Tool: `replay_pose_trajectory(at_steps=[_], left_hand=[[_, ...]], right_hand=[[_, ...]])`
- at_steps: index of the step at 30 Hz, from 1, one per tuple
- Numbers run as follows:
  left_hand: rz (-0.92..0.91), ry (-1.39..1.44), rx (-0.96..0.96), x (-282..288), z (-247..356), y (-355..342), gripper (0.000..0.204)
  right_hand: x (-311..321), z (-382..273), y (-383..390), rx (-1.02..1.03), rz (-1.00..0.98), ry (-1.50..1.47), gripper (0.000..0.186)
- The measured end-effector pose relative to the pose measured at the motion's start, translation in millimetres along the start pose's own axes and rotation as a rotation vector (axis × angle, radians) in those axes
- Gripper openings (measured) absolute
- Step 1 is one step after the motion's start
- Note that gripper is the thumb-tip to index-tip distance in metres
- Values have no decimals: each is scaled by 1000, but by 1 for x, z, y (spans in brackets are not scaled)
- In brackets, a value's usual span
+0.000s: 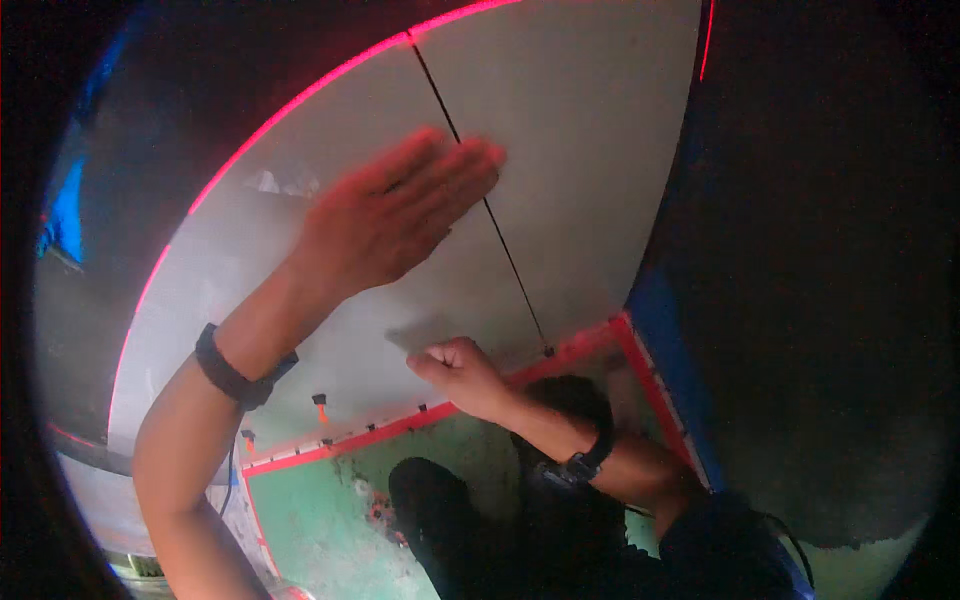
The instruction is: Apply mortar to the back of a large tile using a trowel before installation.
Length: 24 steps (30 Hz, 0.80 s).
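Note:
A large pale grey sheet-like surface (590,180) with a curved outline spreads out before me. A thin dark line (517,262) crosses it from the far edge to the near edge. My left hand (385,215) reaches over it, palm down, fingers stretched out and slightly blurred; their tips overlap the dark line, and contact with the surface cannot be told. Near the front edge of the sheet, my right hand (460,375) is closed in a fist, thumb side up. Whatever its curled fingers may hold is hidden. A dark band circles each wrist.
A red glowing line (290,108) follows the sheet's far left edge. Along the near side runs a red strip (350,440), with small black-and-orange pieces (320,408) by it. Green floor (310,520) and my dark-clothed legs (440,510) lie below. Dark areas flank the sheet.

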<state>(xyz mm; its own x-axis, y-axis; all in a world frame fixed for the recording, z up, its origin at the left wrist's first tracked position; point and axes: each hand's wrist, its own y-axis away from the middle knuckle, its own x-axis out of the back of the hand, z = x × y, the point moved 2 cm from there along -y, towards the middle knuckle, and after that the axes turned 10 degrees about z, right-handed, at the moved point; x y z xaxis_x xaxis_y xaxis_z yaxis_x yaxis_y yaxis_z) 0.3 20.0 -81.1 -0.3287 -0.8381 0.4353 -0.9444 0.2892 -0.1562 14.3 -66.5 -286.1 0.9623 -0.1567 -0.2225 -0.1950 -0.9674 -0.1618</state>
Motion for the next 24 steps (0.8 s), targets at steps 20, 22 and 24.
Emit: replay_pose_trajectory(at_steps=[20, 22, 24], left_hand=[[-267, -16, -376, -86, 172, 13, 65], [-225, -66, -356, -87, 177, 14, 65], [-330, 65, -381, -88, 182, 11, 66]], right_hand=[[66, 18, 77, -109, -59, -71, 28], [65, 16, 78, -107, -28, -105, 30], [68, 16, 79, -104, 9, -135, 32]])
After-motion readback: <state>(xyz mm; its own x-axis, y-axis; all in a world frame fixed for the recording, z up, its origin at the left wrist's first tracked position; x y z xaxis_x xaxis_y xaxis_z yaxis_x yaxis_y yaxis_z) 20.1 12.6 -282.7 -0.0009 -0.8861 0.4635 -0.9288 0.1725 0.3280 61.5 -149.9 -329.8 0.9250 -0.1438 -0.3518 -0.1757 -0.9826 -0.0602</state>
